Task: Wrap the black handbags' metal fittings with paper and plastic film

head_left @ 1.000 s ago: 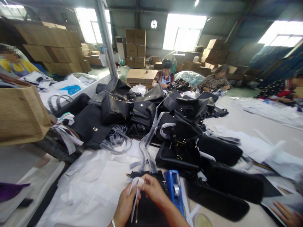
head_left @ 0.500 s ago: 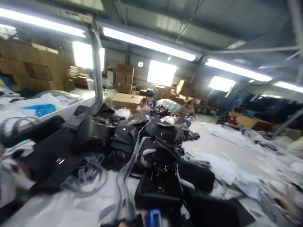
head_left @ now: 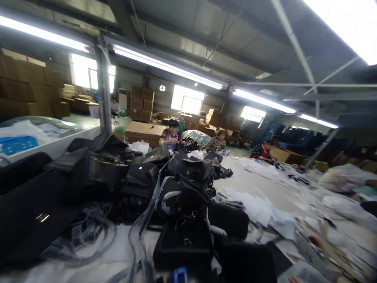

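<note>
My left hand is outside the view. A small skin-toned patch at the bottom edge, right of centre, may be fingertips of my right hand (head_left: 293,280); it lies by a sheet of clear plastic (head_left: 306,273), and its grip cannot be made out. In front of me stands a black handbag (head_left: 182,245) with a gold clasp. Behind it several black bags (head_left: 141,177) are heaped up, some straps wrapped in pale film. A long grey strap (head_left: 144,220) trails down toward me. Something blue (head_left: 180,274) sits at the bottom edge, cut off.
A large black bag piece (head_left: 35,212) lies at left, beside loose clear wrapping (head_left: 88,232). White sheets (head_left: 265,212) and scraps cover the table's right side. Co-workers (head_left: 171,135) sit along the far edge. A metal post (head_left: 104,86) stands at left; stacked cartons (head_left: 141,103) fill the back.
The view has swung to the right, so the bags appear further left. Blurred hand-like shapes at the left and right edges have gone from sight.
</note>
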### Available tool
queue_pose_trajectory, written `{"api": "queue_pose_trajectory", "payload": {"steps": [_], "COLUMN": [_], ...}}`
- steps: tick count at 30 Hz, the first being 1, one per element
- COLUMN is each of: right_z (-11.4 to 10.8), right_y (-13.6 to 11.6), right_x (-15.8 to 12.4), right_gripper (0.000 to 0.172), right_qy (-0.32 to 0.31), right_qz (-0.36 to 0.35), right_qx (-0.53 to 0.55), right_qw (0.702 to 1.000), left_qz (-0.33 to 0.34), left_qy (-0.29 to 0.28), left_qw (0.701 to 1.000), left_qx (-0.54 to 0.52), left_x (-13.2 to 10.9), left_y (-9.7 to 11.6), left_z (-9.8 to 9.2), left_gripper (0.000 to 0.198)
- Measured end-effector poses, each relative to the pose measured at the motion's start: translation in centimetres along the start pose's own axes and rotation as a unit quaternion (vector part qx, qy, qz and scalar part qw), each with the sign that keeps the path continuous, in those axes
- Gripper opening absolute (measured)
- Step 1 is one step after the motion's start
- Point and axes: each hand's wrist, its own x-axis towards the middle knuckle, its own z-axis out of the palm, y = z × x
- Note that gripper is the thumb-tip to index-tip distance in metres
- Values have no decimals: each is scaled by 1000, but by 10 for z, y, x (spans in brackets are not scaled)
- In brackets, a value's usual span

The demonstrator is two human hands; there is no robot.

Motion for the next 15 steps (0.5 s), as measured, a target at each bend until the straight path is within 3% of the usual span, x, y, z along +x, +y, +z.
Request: {"api": "queue_pose_trajectory", "payload": {"steps": [3,6,10,15], "right_z": [37,74,86,72], "right_y": [21,44,54,41], "right_x": [-5,-7,-11,-22], "right_gripper": [37,34,33,44], "right_qy": [-13,-22,-10,-76], "right_qz": [47,90,115,105], "right_qx": [64,128,163,242], "right_qw": [997,987,980,962], "left_qz": [-54,-59,-54,-67], "left_qy": [-5,17,46,-18], "left_qw": [998,997,995,997], "left_qx": [28,48,72,36], "left_x": [-62,-97,-98,-90], "left_y": [-28,-39,-41,-41], "left_z": [-39,-51,-50,-60], "left_gripper": [62,47,36,38]}}
